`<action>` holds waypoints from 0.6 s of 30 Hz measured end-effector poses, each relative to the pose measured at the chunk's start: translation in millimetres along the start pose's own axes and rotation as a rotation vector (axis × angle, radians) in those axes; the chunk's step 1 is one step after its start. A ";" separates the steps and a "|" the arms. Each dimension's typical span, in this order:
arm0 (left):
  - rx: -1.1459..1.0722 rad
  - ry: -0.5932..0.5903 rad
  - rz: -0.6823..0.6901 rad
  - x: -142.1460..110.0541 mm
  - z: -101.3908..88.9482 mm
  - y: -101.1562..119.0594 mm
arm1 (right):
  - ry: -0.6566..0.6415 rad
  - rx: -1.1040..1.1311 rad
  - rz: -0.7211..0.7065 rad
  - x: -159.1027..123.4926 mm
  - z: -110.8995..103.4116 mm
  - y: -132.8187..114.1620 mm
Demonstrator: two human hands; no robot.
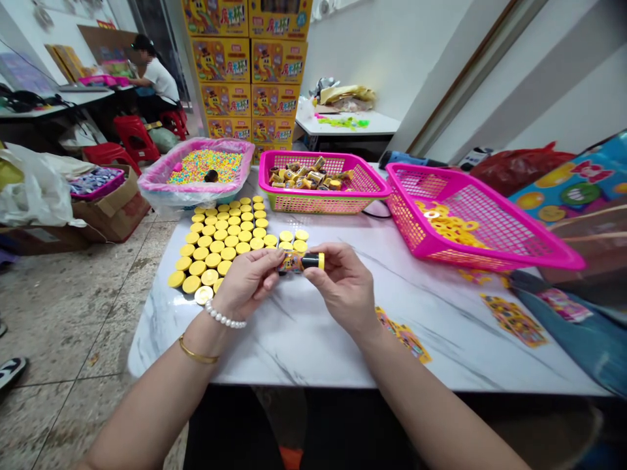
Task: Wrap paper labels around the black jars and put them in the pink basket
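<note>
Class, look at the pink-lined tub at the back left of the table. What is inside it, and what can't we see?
The tub holds many small multicoloured beads, with a dark round object among them. The beads cover the tub's floor and anything beneath them.

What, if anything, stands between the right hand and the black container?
Nothing visible: the right hand holds the black container near its yellow end; the left hand pinches the printed wrapper at the other end.

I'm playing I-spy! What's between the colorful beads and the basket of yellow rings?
A pink basket of black and yellow pieces, in the head view.
</note>
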State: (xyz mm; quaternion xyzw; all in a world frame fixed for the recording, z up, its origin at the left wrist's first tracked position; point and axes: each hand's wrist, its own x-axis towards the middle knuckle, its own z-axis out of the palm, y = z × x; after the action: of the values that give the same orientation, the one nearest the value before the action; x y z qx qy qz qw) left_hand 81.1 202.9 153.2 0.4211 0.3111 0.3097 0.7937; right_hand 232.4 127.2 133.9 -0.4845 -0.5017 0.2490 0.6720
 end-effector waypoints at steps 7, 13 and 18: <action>0.041 0.091 0.082 -4.1 5.4 2.1 | -0.012 0.116 0.121 4.2 -6.1 -0.2; 0.177 -0.011 0.142 -7.6 7.6 1.5 | -0.015 0.005 0.035 3.6 -7.2 2.5; 0.221 0.006 0.203 -5.4 7.7 1.4 | -0.113 -0.080 0.020 4.2 -11.4 1.4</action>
State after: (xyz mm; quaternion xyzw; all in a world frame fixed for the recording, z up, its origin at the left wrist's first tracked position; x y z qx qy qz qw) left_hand 83.2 195.8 159.1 0.5340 0.3017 0.3535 0.7063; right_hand 244.6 126.7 134.1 -0.5010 -0.5435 0.2624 0.6203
